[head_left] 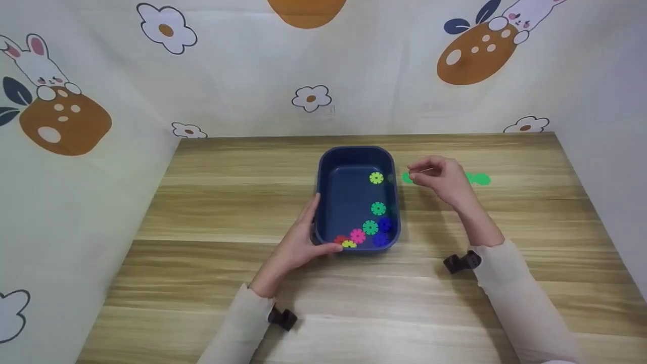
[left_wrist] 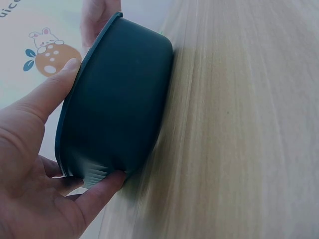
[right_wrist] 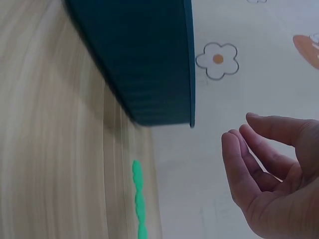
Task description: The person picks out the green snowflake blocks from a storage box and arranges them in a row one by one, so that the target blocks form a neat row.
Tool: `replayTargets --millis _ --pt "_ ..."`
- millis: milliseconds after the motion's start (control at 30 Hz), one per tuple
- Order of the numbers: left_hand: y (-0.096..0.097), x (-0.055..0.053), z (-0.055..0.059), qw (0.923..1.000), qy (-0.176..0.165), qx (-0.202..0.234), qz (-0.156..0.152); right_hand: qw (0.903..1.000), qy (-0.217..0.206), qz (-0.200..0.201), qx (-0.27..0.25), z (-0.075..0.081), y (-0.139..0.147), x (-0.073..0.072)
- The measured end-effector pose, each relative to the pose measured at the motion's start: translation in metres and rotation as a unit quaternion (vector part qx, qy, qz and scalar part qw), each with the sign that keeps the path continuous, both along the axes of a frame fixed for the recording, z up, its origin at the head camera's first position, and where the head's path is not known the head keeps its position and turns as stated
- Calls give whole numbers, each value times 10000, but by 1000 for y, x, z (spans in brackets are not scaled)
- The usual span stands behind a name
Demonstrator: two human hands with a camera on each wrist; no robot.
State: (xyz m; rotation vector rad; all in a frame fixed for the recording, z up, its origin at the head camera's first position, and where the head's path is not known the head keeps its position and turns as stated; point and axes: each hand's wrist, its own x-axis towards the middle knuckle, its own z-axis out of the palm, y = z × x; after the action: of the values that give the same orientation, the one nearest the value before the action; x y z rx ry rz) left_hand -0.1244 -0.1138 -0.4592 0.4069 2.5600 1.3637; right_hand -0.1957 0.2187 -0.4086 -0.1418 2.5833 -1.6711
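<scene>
A dark blue rectangular plastic bin [head_left: 331,162] is on the table. Inside are several small notched discs: a light yellow one [head_left: 376,178], a green one [head_left: 378,208], a pink one [head_left: 357,235] and others in blue, red and yellow, mostly by the near end. My left hand [head_left: 298,242] grips the bin's near left corner, thumb at the rim and fingers around the side. To the right of the bin, my right hand [head_left: 442,179] hovers with loosely bent fingers; the right wrist view shows a gap between thumb and fingertips. Below it lies a green row of discs [head_left: 481,179], partly hidden.
The wood-grain table [head_left: 227,202] extends on both sides of the bin. A pale printed cloth [head_left: 242,76] with flowers and rabbits rises behind the table's far edge. Black wrist cameras [head_left: 283,318] are worn at both cuffs.
</scene>
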Motion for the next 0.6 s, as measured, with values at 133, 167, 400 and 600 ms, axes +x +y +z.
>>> replayTargets --millis 133,167,400,600 --pt "0 0 0 10000 -37 15 3 9995 4 273 136 3 -14 4" --pt "1 0 0 10000 -54 17 8 9993 11 327 173 4 -18 5" --pt "1 1 2 10000 -43 13 -4 9964 -38 824 184 3 -42 12" --pt "0 1 1 9999 45 73 -59 9892 -203 1416 318 1 -63 19"
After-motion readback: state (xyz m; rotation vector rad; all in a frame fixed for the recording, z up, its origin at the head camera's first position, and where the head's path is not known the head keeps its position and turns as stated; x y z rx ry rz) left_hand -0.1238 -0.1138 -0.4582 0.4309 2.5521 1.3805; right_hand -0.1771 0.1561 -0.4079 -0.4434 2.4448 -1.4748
